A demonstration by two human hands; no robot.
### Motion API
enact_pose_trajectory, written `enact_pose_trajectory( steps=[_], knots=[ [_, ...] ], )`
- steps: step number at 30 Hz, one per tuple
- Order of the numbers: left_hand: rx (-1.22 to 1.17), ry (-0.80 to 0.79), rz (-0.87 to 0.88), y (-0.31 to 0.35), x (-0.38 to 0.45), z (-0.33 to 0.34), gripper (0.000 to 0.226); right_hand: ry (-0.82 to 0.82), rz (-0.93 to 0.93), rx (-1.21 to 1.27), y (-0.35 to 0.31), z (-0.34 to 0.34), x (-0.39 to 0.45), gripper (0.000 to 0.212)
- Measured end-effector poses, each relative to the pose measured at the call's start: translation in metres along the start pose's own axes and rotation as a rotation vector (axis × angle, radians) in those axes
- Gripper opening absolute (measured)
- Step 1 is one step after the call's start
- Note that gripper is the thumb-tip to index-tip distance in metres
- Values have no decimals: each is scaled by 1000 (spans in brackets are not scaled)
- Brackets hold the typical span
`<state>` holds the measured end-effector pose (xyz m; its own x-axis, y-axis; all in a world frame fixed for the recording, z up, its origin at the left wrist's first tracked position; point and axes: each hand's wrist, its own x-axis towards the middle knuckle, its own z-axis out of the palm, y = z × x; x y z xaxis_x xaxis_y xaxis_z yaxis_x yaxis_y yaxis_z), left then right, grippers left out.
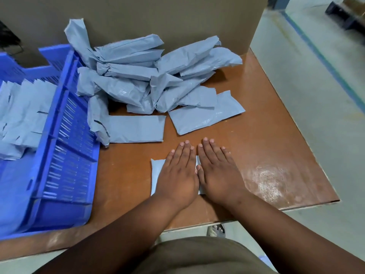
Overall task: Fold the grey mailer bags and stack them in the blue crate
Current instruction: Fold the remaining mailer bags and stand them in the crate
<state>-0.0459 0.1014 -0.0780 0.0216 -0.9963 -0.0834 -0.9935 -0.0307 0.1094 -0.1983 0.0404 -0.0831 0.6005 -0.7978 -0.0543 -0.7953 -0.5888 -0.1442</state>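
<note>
Both hands, left (177,173) and right (217,173), are pressing flat, fingers together, on a folded bag (156,175) on the table (266,155), hiding most of it; crate (65,155) is lying cut off at left.

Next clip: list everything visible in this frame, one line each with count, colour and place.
Folded mailer bag: one, grey, near table edge, flat under both hands.
Flat mailer bags: two, grey, mid-table, beyond the hands.
Crumpled mailer bags: a heap, count unclear, grey, far side against the cardboard.
Stacked mailer bags: several, grey, inside the crate.
Crate: one, blue, left on the table.
Table: one, brown.
Cardboard panel: one, brown, upright behind the heap.
Floor: pale green, right, with a blue line.
Left hand: open, palm down on the folded bag.
Right hand: open, palm down beside it.
</note>
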Motion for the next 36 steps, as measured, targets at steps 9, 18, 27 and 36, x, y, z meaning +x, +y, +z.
enact_pose_trajectory(
  steps=[9,18,27,36],
  knots=[
    [56,-37,32,-3,-18,-20,69,-47,-109,0,14,-22,-17,66],
    [95,-92,147,-26,-54,-11,70,-126,-192,-114,31,-19,-46,71],
    [59,-91,162,-27,-55,-11,71,-148,-190,-117,29,-24,-46,71],
    [50,-37,66,-66,-75,-20,74,-8,-308,-47,-26,-33,-34,74]
  ],
)
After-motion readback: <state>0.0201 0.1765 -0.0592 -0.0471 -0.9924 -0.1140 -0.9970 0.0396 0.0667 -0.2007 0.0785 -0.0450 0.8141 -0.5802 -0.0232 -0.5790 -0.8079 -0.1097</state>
